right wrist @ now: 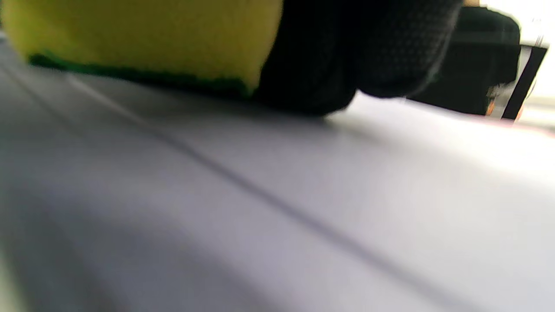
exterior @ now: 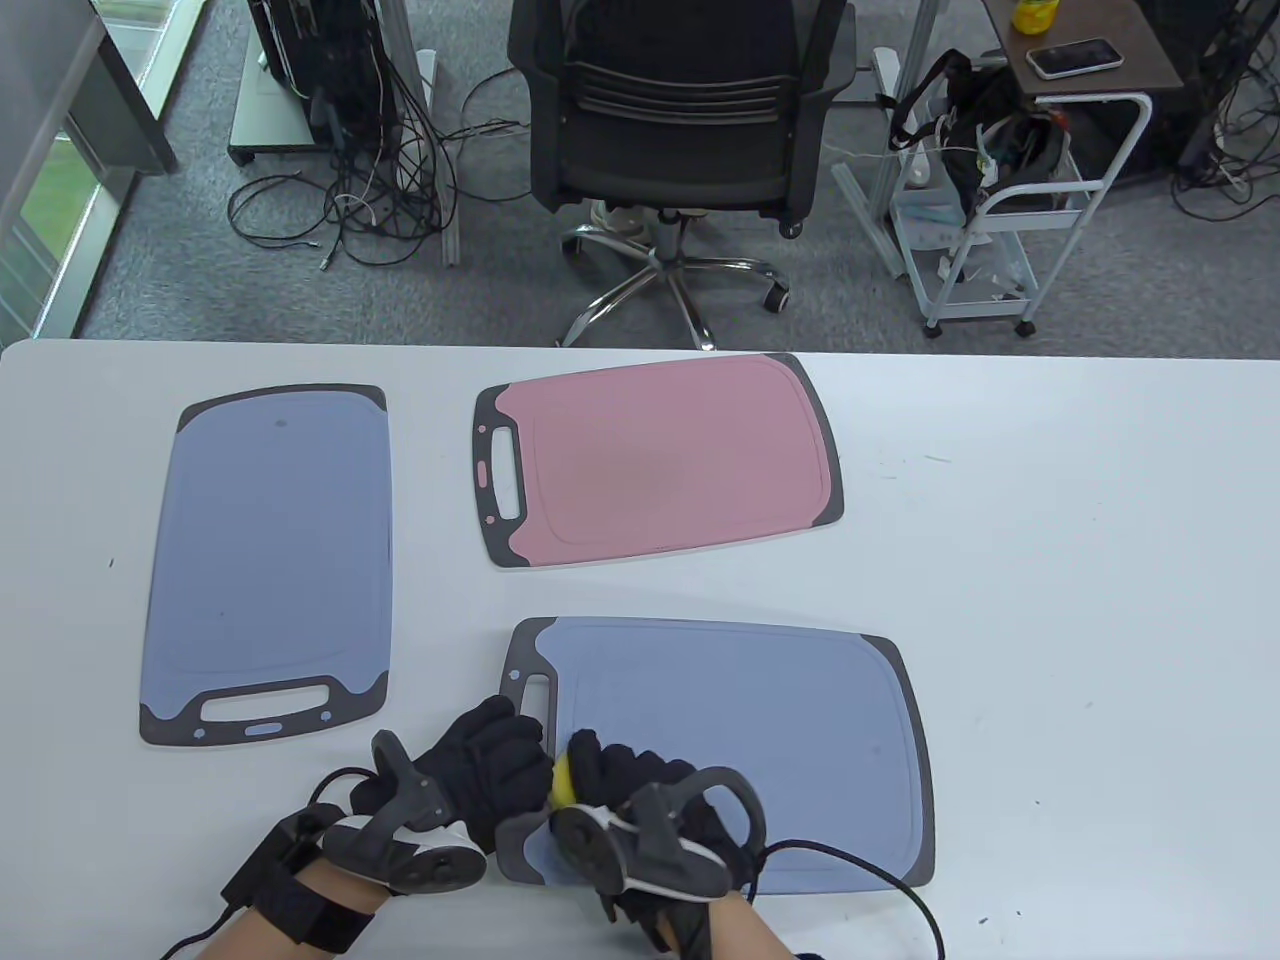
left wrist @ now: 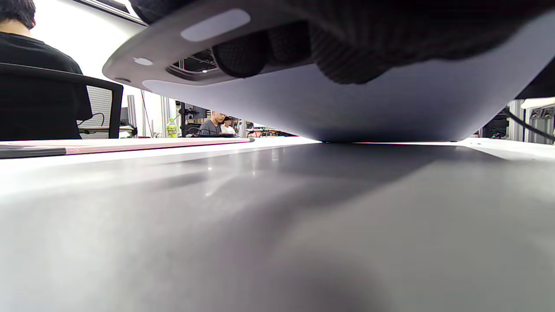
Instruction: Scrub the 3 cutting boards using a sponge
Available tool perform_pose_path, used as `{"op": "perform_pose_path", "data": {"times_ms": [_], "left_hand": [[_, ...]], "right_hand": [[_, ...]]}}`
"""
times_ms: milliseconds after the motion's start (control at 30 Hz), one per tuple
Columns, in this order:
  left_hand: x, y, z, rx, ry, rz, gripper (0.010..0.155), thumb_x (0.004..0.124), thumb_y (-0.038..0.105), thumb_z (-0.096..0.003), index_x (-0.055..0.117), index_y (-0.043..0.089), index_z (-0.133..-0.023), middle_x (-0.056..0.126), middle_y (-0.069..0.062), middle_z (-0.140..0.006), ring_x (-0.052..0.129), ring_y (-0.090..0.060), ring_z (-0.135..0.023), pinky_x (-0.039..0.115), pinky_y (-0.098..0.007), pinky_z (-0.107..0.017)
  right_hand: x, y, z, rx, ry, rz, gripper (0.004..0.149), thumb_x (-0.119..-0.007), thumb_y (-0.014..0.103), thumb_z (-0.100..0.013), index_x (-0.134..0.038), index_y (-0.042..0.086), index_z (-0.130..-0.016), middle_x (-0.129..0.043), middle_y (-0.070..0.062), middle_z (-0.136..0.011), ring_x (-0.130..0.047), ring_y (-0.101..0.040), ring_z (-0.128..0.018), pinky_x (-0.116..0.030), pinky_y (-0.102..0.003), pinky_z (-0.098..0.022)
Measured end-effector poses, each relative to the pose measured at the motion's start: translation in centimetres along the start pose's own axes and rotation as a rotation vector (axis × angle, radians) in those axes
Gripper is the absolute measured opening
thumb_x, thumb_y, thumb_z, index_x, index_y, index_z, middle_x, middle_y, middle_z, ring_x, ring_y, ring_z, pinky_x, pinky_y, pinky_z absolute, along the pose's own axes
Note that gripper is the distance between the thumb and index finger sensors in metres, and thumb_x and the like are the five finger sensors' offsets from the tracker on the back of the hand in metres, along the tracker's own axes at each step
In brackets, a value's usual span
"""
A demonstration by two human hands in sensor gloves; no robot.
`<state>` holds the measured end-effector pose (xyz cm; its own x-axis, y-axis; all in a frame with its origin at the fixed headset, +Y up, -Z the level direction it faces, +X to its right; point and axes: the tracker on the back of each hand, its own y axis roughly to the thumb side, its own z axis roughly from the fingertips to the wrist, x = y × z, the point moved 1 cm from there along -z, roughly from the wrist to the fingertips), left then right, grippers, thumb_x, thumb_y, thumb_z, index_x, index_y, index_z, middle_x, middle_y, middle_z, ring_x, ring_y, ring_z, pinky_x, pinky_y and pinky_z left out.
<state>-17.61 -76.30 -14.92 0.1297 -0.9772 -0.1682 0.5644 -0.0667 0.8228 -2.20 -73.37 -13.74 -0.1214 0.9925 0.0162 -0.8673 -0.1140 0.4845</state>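
Right hand [exterior: 640,800] fingers curl round yellow sponge [exterior: 563,780] at near blue cutting board [exterior: 740,740] 9 o'clock edge; left hand [exterior: 470,770] fingers grip lifted handle end. Keep scrub side flat, sweep toward 3 o'clock.

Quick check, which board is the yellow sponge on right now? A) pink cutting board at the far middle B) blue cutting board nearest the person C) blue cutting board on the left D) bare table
B: the yellow sponge with green scouring layer, under the right hand, sits on the near blue cutting board; the pink cutting board and left blue cutting board lie untouched.
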Motion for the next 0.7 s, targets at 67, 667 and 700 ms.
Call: {"op": "perform_pose_path", "data": {"times_ms": [67,667,700], "left_hand": [[0.0,0.0,0.0,-0.001,-0.003,0.001,0.044,0.083,0.04,-0.0572,0.061,0.028,-0.093,0.073,0.004,-0.093,0.076,-0.025,-0.099,0.058,-0.058,-0.076],[0.0,0.0,-0.2,-0.001,-0.012,0.002,0.045,0.083,0.04,-0.0577,0.06,0.028,-0.094,0.072,0.004,-0.094,0.075,-0.025,-0.099,0.057,-0.058,-0.077],[0.0,0.0,-0.2,-0.001,-0.013,0.002,0.045,0.083,0.04,-0.0576,0.06,0.028,-0.094,0.072,0.004,-0.094,0.075,-0.025,-0.099,0.057,-0.058,-0.077]], "right_hand": [[-0.8,-2.7,0.0,-0.035,0.067,-0.091,0.074,-0.061,0.064,-0.052,-0.056,0.018,-0.109,-0.079,-0.003,-0.082,-0.09,-0.015,-0.057,-0.081,-0.04,-0.05],[-3.7,-12.7,2.3,-0.469,0.127,-0.24,0.074,-0.068,0.057,-0.052,-0.059,0.009,-0.107,-0.079,-0.013,-0.079,-0.089,-0.023,-0.054,-0.078,-0.046,-0.047],[-2.8,-9.5,1.4,-0.343,0.099,-0.245,0.074,-0.069,0.058,-0.051,-0.059,0.009,-0.107,-0.079,-0.013,-0.079,-0.089,-0.023,-0.053,-0.078,-0.046,-0.047]]}}
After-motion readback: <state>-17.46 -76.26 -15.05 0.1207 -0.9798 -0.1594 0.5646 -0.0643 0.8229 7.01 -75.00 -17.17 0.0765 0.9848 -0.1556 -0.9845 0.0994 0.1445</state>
